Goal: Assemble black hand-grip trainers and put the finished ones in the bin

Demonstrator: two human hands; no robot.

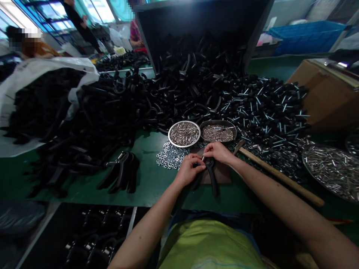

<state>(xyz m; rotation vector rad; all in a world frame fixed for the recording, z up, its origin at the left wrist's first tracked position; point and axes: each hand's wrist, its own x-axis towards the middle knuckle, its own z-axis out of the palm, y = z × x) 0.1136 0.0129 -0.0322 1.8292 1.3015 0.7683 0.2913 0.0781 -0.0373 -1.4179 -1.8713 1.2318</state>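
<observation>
My left hand (190, 170) is closed in a pinch at a black plastic spring clamp (213, 181), whose handles point toward me. At my left fingertips shows a small shiny metal piece (203, 158), perhaps a spring; its exact shape is too small to tell. My right hand (219, 152) is also pinched, just above the clamp's head, and whatever lies between its fingertips is hidden. Beneath both hands lies a brown board (223, 175). Left of them, several similar black clamps (123, 175) with metal fittings stand together on the green table (151, 186).
A round bowl (169, 139) of metal pins and a dark tray (235, 137) of small metal parts stand behind loose nuts (169, 158). A wooden-handled hammer (280, 175) lies right. Black parts (182, 93) heap behind, beside a cardboard box (319, 101). Other people are far back.
</observation>
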